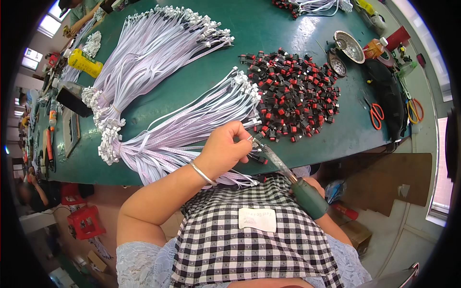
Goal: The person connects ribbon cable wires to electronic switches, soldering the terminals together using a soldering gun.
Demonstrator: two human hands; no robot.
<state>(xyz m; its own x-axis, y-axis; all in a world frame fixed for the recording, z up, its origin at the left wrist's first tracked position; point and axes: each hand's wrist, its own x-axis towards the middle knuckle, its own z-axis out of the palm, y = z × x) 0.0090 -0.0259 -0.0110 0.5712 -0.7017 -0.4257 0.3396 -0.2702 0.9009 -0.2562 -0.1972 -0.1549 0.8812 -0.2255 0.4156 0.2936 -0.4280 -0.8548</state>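
Note:
My left hand [224, 148], with a silver bangle at the wrist, is closed in a pinch at the table's near edge. What its fingertips hold is too small to make out. My right hand [314, 186], partly hidden, grips the dark green handle of a soldering iron [307, 197]. The iron's metal barrel slants up and left, its tip close to my left fingertips. Just beyond my left hand fans a tied bundle of flat white cables [177, 127] with white plugs. A heap of small black-and-red switches [293, 96] lies beside those cable ends.
A larger white cable bundle [153, 53] spreads farther back on the green table [197, 79]. To the right are a metal bowl [349, 46], a smaller dish [337, 63], orange-handled scissors [376, 116] and a black bag-like object [386, 96]. A yellow bottle [85, 62] lies at left.

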